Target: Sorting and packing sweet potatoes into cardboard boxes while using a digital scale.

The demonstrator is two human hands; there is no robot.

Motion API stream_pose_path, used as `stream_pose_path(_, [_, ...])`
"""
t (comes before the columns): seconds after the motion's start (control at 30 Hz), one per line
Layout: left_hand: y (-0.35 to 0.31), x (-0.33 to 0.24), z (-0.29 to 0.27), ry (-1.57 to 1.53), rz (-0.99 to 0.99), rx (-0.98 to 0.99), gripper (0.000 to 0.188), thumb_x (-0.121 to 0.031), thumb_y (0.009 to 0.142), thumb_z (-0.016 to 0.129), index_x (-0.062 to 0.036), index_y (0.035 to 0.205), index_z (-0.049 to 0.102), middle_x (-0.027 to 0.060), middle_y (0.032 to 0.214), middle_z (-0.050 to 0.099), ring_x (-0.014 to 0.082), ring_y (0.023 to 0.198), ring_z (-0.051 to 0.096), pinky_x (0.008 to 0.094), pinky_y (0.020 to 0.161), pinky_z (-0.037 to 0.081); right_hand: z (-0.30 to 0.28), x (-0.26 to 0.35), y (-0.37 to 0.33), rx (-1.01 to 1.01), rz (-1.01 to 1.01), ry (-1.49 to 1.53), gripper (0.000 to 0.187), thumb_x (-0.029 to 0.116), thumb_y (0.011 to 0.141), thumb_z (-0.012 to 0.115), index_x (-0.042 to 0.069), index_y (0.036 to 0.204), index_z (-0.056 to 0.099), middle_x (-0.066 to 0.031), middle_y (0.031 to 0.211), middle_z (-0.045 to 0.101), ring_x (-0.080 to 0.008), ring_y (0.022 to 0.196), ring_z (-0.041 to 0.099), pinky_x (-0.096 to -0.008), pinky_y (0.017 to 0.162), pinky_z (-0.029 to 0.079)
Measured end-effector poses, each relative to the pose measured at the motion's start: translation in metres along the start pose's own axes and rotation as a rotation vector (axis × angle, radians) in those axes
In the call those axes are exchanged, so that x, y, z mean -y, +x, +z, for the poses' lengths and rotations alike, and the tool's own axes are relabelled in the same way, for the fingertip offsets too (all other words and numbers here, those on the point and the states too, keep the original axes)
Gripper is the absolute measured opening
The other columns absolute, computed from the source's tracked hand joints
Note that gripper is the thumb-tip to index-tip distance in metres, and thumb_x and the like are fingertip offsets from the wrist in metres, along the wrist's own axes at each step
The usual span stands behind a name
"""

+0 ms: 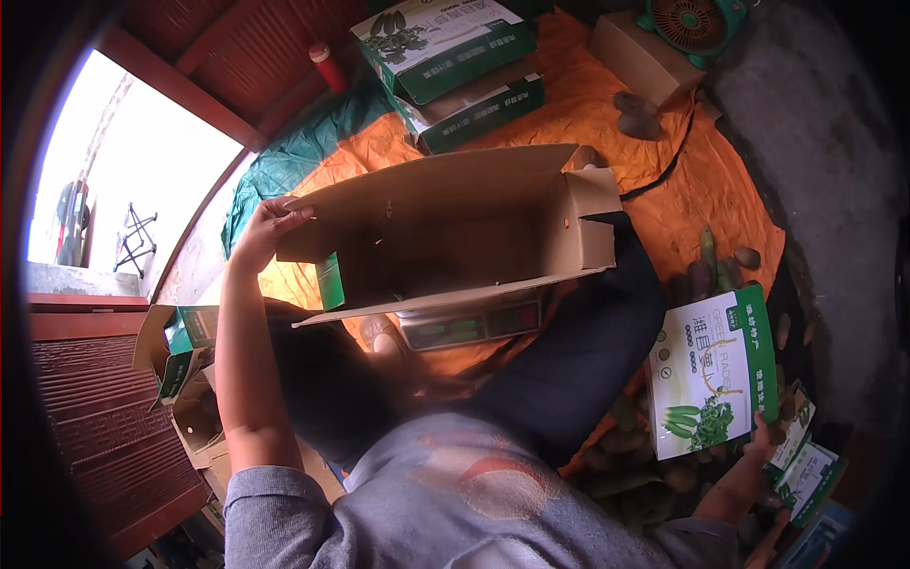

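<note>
An open cardboard box point(455, 194) is tilted over my lap, its bare brown inside facing me. My left hand point(267, 230) is closed on its left end, with the thumb and fingers pinching the upper corner. Off to the right, a white and green printed carton point(697, 365) stands beside my knee. My right hand point(756, 441) is closed on the carton's lower right edge; part of the hand is hidden. Below the open box, a digital scale point(471, 325) shows between my legs, mostly covered by the box.
Green printed cartons point(455, 57) are stacked at the back. A brown box point(645, 57) and a green fan point(692, 24) stand far right. Long radishes point(711, 270) and round produce lie on an orange sheet point(739, 204). More opened boxes point(194, 417) sit at my left, smaller cartons point(810, 474) at lower right.
</note>
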State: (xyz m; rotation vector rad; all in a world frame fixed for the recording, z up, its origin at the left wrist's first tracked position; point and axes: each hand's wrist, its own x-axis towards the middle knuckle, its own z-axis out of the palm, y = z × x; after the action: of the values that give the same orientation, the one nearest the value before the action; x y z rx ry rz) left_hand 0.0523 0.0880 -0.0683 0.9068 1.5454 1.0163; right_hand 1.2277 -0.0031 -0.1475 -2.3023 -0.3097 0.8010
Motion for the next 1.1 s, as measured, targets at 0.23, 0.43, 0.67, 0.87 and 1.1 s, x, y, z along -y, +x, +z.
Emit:
stream_pose_path(0.23, [0.000, -0.006, -0.012, 0.232, -0.005, 0.064, 0.024, -0.020, 0.090, 0.074, -0.0014, 0.105, 0.071, 0.0013, 0.090, 0.072, 0.0066, 0.080, 0.065, 0.0235, 0.075, 0.052, -0.020, 0.082, -0.024, 0.038, -0.495, -0.228, 0.048, 0.010, 0.084, 0.079, 0.001, 0.127, 0.062, -0.0046, 0.122, 0.065, -0.0152, 0.103, 0.062, -0.0291, 0.090, 0.047])
stream_pose_path(0.43, [-0.009, -0.051, 0.008, 0.376, 0.046, 0.064, 0.033, -0.023, 0.087, 0.076, 0.0003, 0.111, 0.072, 0.0014, 0.091, 0.072, 0.0060, 0.081, 0.064, 0.0239, 0.077, 0.051, 0.144, 0.293, -0.229, -0.150, -1.213, -0.597, 0.032, 0.028, 0.092, 0.070, 0.000, 0.108, 0.070, -0.0150, 0.087, 0.072, -0.0174, 0.079, 0.066, -0.0326, 0.076, 0.050])
stream_pose_path(0.67, [0.000, -0.041, -0.014, 0.450, 0.099, 0.083, 0.035, -0.030, 0.087, 0.077, -0.0067, 0.113, 0.074, 0.0074, 0.094, 0.074, 0.0136, 0.088, 0.067, 0.0310, 0.081, 0.051, 0.265, 0.476, -0.382, -0.273, -1.506, -0.523, 0.035, 0.035, 0.093, 0.068, 0.002, 0.104, 0.071, -0.0126, 0.079, 0.070, -0.0172, 0.071, 0.064, -0.0309, 0.069, 0.047])
stream_pose_path(0.87, [0.006, -0.054, -0.015, 0.605, 0.186, 0.073, 0.038, -0.034, 0.087, 0.075, -0.0051, 0.112, 0.073, 0.0160, 0.099, 0.074, 0.0270, 0.092, 0.071, 0.0370, 0.083, 0.053, 0.393, 0.617, -0.436, 0.203, -1.157, 0.569, 0.036, 0.012, 0.087, 0.077, -0.010, 0.114, 0.065, -0.0125, 0.105, 0.072, -0.0171, 0.094, 0.068, -0.0252, 0.086, 0.050])
stream_pose_path(1.1, [0.010, -0.052, -0.025, 0.579, 0.303, 0.106, 0.031, -0.028, 0.088, 0.074, -0.0027, 0.106, 0.074, 0.0166, 0.098, 0.073, 0.0301, 0.089, 0.071, 0.0381, 0.082, 0.054, 0.601, 0.592, -0.598, 0.091, -0.476, 1.150, 0.034, 0.016, 0.095, 0.064, -0.012, 0.114, 0.059, -0.0227, 0.119, 0.065, -0.0311, 0.100, 0.069, -0.0387, 0.078, 0.059])
